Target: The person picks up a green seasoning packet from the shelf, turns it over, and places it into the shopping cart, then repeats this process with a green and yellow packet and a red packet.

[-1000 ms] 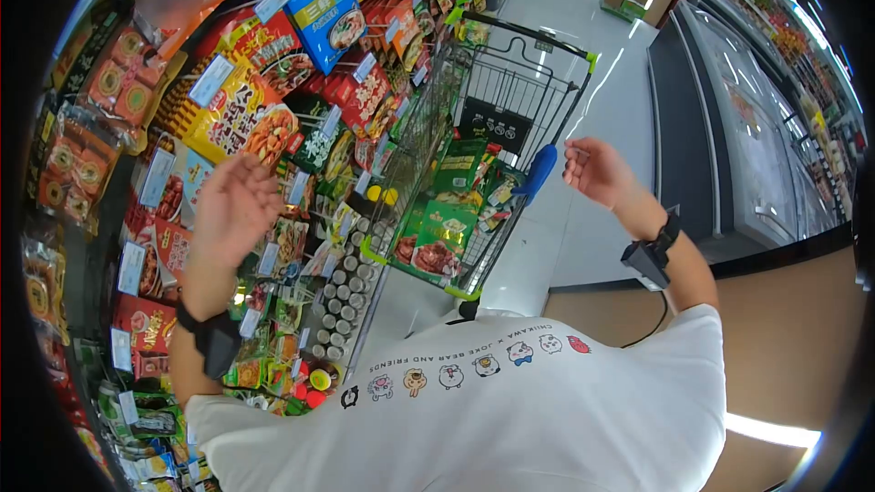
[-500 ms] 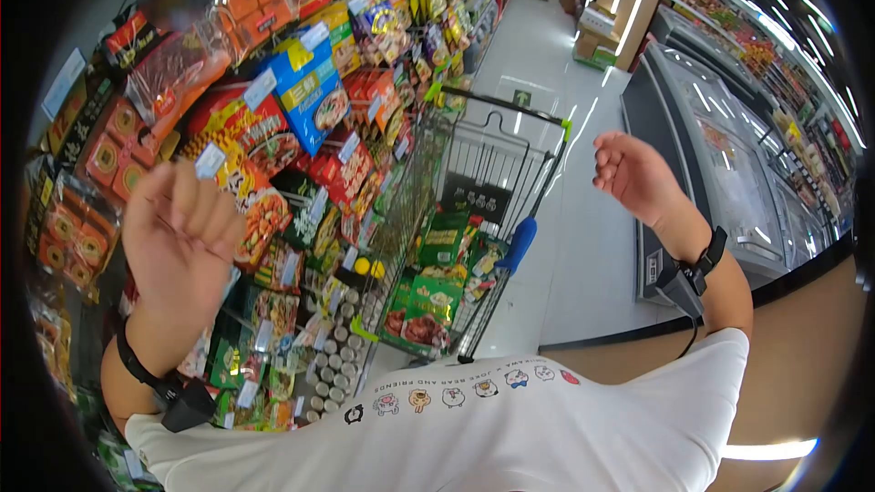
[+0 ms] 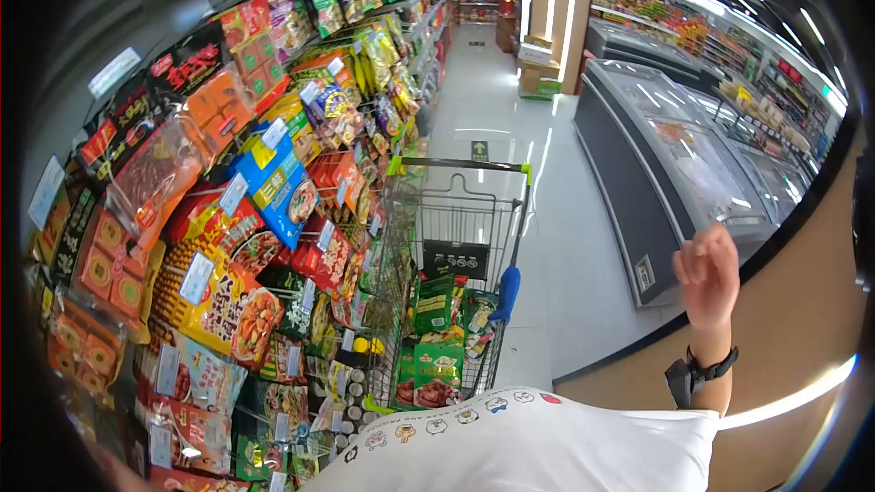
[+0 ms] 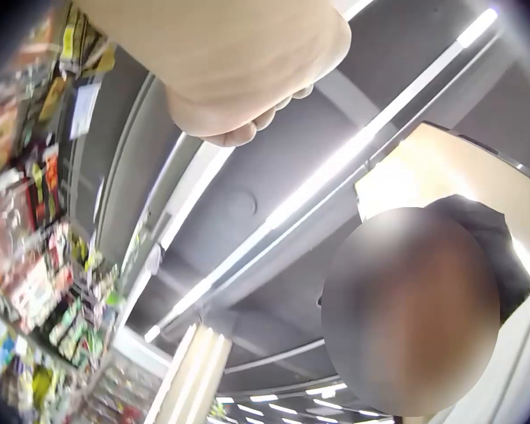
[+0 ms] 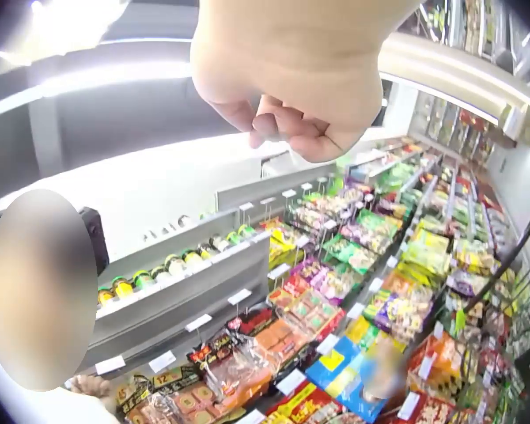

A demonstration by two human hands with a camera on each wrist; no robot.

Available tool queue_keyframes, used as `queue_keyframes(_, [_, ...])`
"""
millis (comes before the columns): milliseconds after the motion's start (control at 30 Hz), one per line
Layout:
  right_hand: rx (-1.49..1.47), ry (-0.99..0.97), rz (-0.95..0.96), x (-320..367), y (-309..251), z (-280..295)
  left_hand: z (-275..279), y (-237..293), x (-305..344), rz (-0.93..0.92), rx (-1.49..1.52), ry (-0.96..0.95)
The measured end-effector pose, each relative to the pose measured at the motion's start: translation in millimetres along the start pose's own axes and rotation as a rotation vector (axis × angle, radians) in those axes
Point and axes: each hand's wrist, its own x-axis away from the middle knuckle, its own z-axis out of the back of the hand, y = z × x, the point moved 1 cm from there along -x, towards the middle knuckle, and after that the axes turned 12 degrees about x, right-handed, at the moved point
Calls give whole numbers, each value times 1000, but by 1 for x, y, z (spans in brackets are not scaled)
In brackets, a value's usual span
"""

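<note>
My right hand (image 3: 709, 278) is raised at the right of the head view, fingers loosely bent, holding nothing; it shows from below in the right wrist view (image 5: 291, 79). The left hand (image 4: 247, 66) fills the top of the left wrist view with loosely curled fingertips and no object visible in it. In the head view it cannot be made out clearly. A wire shopping cart (image 3: 469, 210) with a blue handle piece (image 3: 507, 294) stands ahead, untouched by the right hand. Green food packets (image 3: 437, 372) lie inside it.
Packaged foods (image 3: 219, 301) hang in dense rows along the left. Glass-topped freezers (image 3: 629, 164) line the right side, past a tan panel (image 3: 592, 360). A tiled aisle (image 3: 474, 118) runs between them, with boxes (image 3: 538, 68) beside a lit pillar.
The view has tilted up, showing more of the aisle. My left hand has dropped from clear sight at the left; my right hand now appears lower and farther right.
</note>
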Motion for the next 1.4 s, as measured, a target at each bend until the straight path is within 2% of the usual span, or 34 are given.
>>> queue_keyframes(67, [55, 50, 107, 11, -5, 19, 8, -2, 5, -8, -8, -36])
queue_keyframes(167, [211, 178, 177, 24, -3, 29, 22, -2, 26, 40, 156, 100])
queue_keyframes(267, [275, 252, 249, 44, 6, 39, 4, -5, 51, -139, 49, 535])
queue_keyframes(300, [284, 299, 281, 52, 15, 46, 1, -8, 57, -201, 33, 615])
queue_keyframes(367, [274, 388, 305, 64, 26, 46, 30, 1, 72, -76, 131, 396])
queue_keyframes(400, [268, 429, 316, 67, 30, 46, 30, 3, 75, -55, 109, 379])
queue_keyframes(633, [261, 494, 418, 79, 33, 47, 28, -6, 89, -29, 23, 471])
queue_keyframes(833, [268, 594, 429, 92, 48, 51, 29, -15, 97, 34, 9, 521])
queue_keyframes(933, [269, 573, 430, 88, 47, 52, 31, -21, 100, 79, 17, 547])
queue_keyframes(1000, [243, 487, 437, 74, 50, 52, 32, -27, 102, 128, 38, 565])
queue_keyframes(1067, [201, 375, 388, 56, 57, 51, 30, -41, 106, 224, 86, 598])
queue_keyframes(1133, [202, 363, 198, 39, 78, 33, 34, -71, 117, 415, 250, 727])
queue_keyframes(1167, [204, 285, 59, 36, 97, 27, 41, -90, 125, 535, 342, 838])
queue_keyframes(1200, [347, 187, -18, 34, 121, 19, 14, -127, 121, 796, 827, 303])
queue_keyframes(1233, [418, -5, -160, 35, 142, 11, -7, -153, 130, 851, 697, 367])
queue_keyframes(1267, [422, -153, -299, 38, 165, -3, -9, -183, 148, 981, 757, 388])
queue_keyframes(1300, [329, -255, -469, 47, 196, -10, -7, -215, 174, 1134, 691, 339])
queue_keyframes(1333, [230, -351, -631, 59, 230, -15, -20, -242, 196, 1308, 376, 230])
queue_keyframes(1367, [273, -412, -700, 72, 261, -21, -22, -268, 223, 1211, -313, -398])
queue_keyframes(1400, [315, -469, -769, 89, 289, -28, -31, -287, 260, 1560, -48, -141])
